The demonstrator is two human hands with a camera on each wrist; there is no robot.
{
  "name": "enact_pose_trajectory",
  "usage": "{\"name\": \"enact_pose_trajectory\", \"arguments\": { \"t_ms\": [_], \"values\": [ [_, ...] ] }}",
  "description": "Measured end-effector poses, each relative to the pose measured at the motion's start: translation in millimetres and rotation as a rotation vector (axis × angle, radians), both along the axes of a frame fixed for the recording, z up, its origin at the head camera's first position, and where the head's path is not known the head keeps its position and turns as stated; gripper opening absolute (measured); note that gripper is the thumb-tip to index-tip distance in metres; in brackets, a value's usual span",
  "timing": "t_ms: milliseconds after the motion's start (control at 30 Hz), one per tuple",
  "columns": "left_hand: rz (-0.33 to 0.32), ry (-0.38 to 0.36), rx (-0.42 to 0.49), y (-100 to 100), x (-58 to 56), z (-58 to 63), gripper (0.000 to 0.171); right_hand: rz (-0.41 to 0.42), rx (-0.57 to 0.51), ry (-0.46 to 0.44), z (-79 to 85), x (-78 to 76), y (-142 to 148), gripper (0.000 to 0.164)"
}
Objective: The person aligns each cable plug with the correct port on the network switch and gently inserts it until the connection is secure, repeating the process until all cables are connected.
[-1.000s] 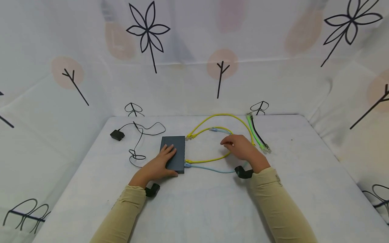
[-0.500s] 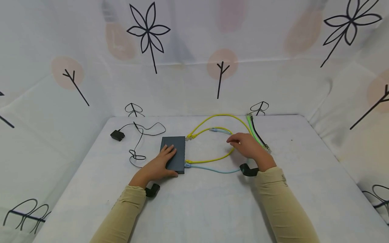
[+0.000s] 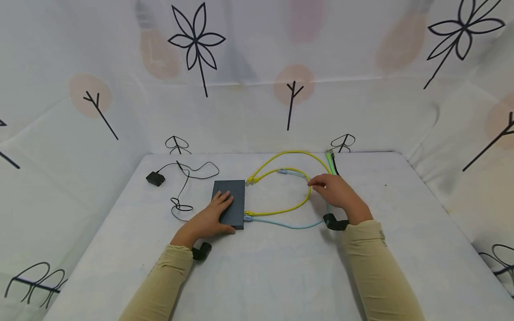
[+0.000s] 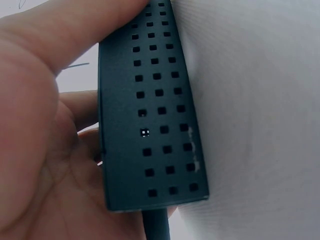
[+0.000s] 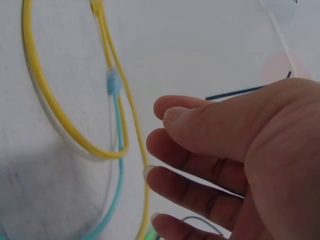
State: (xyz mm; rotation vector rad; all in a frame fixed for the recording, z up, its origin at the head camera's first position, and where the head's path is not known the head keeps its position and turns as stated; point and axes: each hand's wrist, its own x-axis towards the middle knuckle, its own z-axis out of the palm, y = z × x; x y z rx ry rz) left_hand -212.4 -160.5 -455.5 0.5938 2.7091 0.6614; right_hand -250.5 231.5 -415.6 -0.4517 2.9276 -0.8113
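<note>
A dark blue-grey network switch (image 3: 238, 196) lies flat on the white table. My left hand (image 3: 209, 218) rests on it, fingers spread over the top and thumb at the near edge; its vented side (image 4: 150, 110) fills the left wrist view. One yellow Ethernet cable (image 3: 277, 211) and one light-blue Ethernet cable (image 3: 287, 225) run from its right side. Beyond lie loose yellow plugs (image 3: 253, 180) and a light-blue plug (image 3: 283, 171). My right hand (image 3: 337, 191) hovers right of the loop, fingers loosely curled, thumb near the index finger, with nothing between them.
A black power adapter (image 3: 155, 179) lies at the back left, its thin tangled cord (image 3: 188, 174) running toward the switch. Green (image 3: 330, 162) and black (image 3: 335, 165) cables lie at the back right, partly behind my right hand. Printed fabric walls (image 3: 257, 116) surround the table.
My right hand has moved to the right, away from the cable loop, and now covers more of the green and black cables. The left hand and the switch stay in place.
</note>
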Motion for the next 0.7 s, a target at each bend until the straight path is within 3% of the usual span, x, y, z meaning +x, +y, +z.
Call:
{"name": "enact_pose_trajectory", "arguments": {
  "t_ms": [700],
  "values": [
    [0.009, -0.007, -0.002, 0.7, 1.5, 2.9, 0.099, -0.082, 0.029, -0.037, 2.5, -2.0, 21.6, 0.03]
  ]
}}
